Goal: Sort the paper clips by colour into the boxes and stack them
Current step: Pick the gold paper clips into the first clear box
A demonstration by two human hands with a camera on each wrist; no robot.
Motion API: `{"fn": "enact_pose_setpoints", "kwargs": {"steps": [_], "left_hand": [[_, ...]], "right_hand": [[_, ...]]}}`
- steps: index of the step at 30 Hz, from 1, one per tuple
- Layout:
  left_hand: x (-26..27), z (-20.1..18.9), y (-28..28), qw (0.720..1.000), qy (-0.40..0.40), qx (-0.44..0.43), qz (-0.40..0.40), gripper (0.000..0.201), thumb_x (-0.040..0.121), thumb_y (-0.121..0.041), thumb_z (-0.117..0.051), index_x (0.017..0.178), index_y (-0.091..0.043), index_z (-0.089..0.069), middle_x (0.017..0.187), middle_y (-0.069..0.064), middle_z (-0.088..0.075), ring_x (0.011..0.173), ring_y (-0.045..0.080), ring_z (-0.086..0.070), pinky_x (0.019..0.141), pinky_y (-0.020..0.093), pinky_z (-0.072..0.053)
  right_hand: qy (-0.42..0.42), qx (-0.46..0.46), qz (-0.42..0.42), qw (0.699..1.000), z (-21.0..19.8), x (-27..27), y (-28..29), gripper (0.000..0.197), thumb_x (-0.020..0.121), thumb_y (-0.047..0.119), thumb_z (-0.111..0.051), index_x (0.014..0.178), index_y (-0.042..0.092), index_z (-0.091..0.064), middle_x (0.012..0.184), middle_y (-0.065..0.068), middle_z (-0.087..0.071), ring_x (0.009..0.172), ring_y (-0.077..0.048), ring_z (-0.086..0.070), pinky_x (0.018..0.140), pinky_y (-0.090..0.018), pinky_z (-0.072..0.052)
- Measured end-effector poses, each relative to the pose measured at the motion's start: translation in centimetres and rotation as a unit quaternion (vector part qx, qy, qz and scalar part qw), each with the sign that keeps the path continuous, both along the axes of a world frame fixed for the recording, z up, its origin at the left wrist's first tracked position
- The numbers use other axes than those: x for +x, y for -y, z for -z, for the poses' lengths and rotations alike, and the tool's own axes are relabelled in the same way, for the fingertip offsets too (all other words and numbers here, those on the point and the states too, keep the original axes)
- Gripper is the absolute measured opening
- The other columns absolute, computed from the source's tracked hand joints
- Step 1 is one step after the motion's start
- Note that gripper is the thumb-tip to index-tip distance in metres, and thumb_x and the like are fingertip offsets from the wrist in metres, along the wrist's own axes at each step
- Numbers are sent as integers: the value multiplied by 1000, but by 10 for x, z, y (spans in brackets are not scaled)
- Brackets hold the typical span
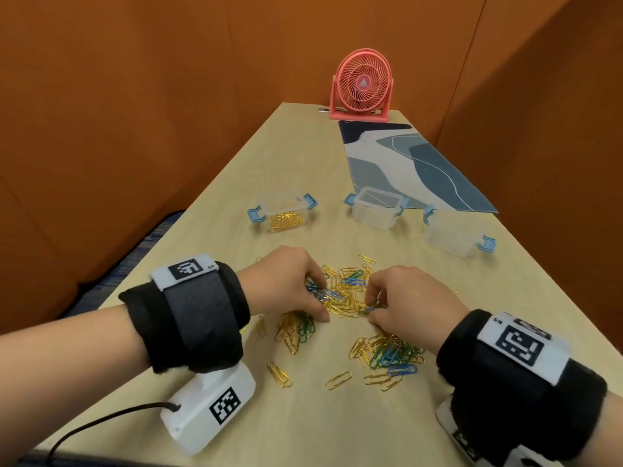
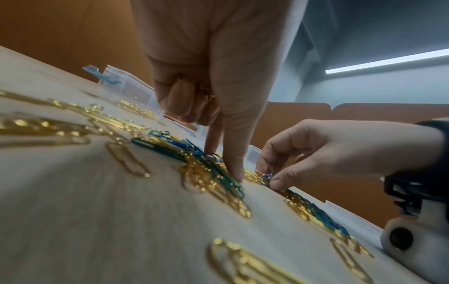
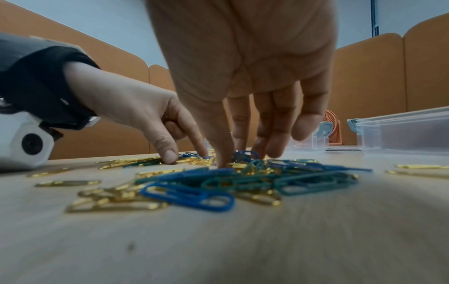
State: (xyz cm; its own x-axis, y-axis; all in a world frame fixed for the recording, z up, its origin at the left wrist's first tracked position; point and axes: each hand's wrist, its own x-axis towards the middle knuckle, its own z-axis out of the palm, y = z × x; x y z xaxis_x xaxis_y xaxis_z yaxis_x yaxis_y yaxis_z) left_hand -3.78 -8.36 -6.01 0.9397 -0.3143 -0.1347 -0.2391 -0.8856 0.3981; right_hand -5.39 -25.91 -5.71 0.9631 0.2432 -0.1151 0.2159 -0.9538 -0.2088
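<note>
Mid-frame on the table (image 1: pixel 209 230), your left hand (image 1: pixel 283 284) pinches gold clips (image 2: pixel 206 92) w/ forefinger down; right hand (image 1: pixel 408 301) pinches a blue clip (image 2: pixel 266 177). Boxes (image 1: pixel 377 210) sit above the pile (image 1: pixel 347 294).

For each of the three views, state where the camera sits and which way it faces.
Head: above, facing forward and down at the paper clips, boxes, both forearms.
Left wrist: low at the table, looking along the left hand toward the right hand.
Right wrist: low, looking along the right hand toward the left hand.
All share the clips and both hands.
</note>
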Motion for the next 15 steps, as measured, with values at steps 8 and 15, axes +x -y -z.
{"fn": "enact_pose_setpoints", "kwargs": {"steps": [8,15], "left_hand": [[6,-1,11,999,-25,12,46,79,62,-52,-78,132,-28,-52,125,-8,-58,104,6,-51,84,16,-37],[7,-1,16,999,4,-7,39,29,73,-34,-77,100,-23,-74,66,-19,-52,64,2,-48,53,7,-30]], "right_hand": [[-33,3,-16,999,-2,1,-3,59,72,50,-71,124,27,-55,122,2,-51,116,-18,-48,94,-32,-43],[-10,36,-32,999,-1,1,-5,12,79,33,-69,79,27,-59,87,6,-58,88,-15,-56,71,-25,-43]]}}
